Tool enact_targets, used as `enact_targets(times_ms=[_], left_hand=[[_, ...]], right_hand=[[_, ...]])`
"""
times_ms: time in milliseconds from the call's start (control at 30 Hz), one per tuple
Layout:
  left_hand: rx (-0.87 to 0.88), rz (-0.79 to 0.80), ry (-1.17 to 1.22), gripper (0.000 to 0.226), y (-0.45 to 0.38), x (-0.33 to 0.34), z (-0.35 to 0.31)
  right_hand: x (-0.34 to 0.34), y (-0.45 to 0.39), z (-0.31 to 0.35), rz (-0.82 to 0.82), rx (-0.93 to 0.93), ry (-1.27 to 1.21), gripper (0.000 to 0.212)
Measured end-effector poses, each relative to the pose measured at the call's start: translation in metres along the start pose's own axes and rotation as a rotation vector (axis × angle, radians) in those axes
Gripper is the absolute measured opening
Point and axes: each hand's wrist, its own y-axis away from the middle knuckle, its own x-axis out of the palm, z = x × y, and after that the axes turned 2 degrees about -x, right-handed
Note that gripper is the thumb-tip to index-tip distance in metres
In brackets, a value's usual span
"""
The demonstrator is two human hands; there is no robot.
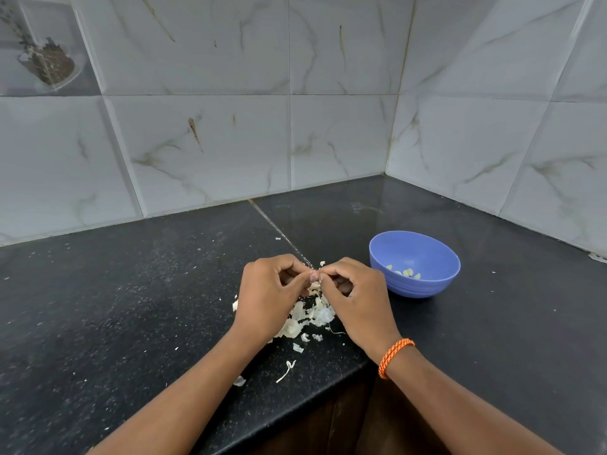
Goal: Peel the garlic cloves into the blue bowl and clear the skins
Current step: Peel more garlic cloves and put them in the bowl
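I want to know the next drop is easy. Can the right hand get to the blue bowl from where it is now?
Probably yes. The right hand, pinching the garlic clove together with the left hand, is just beside the blue bowl, and only bare countertop lies between them.

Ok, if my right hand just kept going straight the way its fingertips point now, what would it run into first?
The right hand points inward, so it would meet the garlic clove it pinches, then at once the left hand, whose fingertips touch it. The blue bowl lies off that line.
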Motion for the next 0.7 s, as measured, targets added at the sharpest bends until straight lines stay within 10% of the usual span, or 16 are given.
enact_targets(times_ms=[700], left_hand=[[-0.074, 0.020, 0.185, 0.007, -0.0015, -0.0007, -0.0053]], right_hand=[[0.0031, 0.0008, 0.0023, -0.062, 0.038, -0.091, 0.015]])
